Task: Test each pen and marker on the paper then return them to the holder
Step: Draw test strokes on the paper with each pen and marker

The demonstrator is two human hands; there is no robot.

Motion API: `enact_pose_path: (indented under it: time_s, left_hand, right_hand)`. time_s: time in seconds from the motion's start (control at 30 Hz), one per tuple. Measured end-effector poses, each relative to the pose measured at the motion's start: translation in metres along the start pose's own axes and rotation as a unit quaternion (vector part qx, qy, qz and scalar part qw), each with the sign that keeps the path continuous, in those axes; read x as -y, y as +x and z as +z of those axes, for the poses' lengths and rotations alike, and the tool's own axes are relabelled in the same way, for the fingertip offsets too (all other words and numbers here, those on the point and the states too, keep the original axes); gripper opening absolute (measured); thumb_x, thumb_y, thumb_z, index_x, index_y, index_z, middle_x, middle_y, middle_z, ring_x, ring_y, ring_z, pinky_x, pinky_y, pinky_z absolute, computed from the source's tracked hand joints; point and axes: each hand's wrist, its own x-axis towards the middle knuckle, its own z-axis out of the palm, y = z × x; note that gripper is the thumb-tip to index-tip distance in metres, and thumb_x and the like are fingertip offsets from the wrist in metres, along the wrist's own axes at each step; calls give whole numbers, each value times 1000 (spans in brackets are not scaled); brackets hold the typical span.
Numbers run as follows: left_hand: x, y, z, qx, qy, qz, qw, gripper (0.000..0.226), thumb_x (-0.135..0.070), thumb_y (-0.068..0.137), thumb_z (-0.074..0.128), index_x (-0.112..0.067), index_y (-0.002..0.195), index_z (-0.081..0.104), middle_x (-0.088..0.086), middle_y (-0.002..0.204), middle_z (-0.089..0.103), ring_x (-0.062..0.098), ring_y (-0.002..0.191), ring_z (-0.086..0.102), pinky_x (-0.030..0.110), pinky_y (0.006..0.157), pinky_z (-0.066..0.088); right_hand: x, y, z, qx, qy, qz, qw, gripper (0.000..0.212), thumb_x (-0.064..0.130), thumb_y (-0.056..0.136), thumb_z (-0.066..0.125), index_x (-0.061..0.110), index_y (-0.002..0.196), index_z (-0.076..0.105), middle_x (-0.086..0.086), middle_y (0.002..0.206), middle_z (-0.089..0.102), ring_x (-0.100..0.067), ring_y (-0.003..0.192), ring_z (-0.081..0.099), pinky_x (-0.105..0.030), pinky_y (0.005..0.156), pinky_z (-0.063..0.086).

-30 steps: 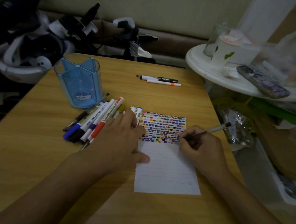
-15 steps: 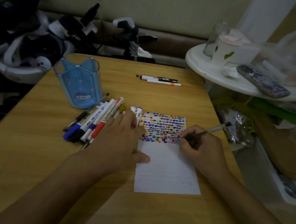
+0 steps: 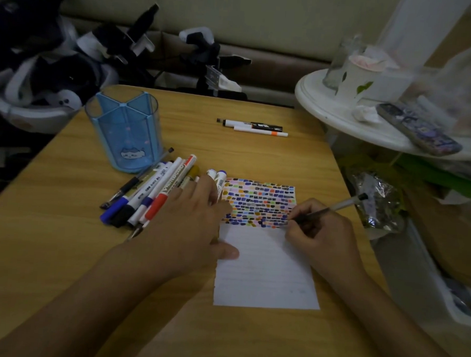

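- The right hand (image 3: pixel 325 235) comes in from the lower right with its fingers curled; its grip pinches a slim pen (image 3: pixel 333 208) near the tip.
- The pen slants up and to the right, its dark end cap raised above the surface (image 3: pixel 61 251), its tip down at the right edge of the coloured marks on the paper (image 3: pixel 264 275).
- The left hand (image 3: pixel 191 225) lies palm down, fingers straight and relaxed, its grip closed on nothing; the thumb presses the paper's left edge and the fingertips reach over the pile of markers (image 3: pixel 151 193).
- That pile lies loose on the surface between the left hand and the blue holder (image 3: pixel 125 131), which stands upright at the far left.
- Two more markers (image 3: pixel 254 127) lie side by side well apart, toward the far edge.
- The upper part of the paper is filled with rows of small coloured dabs; the lower part is blank.
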Motion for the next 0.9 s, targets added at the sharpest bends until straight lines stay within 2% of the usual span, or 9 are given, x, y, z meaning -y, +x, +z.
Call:
enact_pose_path:
  time_s: [0.37, 0.6, 0.9]
  left_hand:
    - [1, -1, 1, 0, -4, 0, 1000, 79, -80, 77, 49, -38, 143, 37, -4, 130, 25, 14, 122, 32, 33, 105, 35]
    - [0, 0, 1, 5, 2, 0, 1000, 80, -79, 78, 49, -38, 145, 35, -4, 131, 25, 14, 123, 30, 32, 105, 34]
    - [0, 0, 2, 3, 5, -1, 1000, 80, -80, 78, 47, -39, 144, 36, -4, 130, 25, 14, 122, 31, 32, 105, 34]
  right_hand:
    - [-1, 0, 0, -1, -5, -8, 1000, 10, 19, 84, 71, 28, 83, 66, 10, 66, 66, -6, 64, 62, -27, 53, 49]
    - [-1, 0, 0, 5, -9, -11, 1000, 11, 17, 85, 72, 27, 85, 67, 10, 68, 67, -6, 66, 63, -20, 52, 47]
    - [0, 0, -1, 10, -4, -3, 1000, 17, 16, 84, 72, 30, 81, 64, 9, 64, 65, -8, 62, 60, -18, 48, 42]
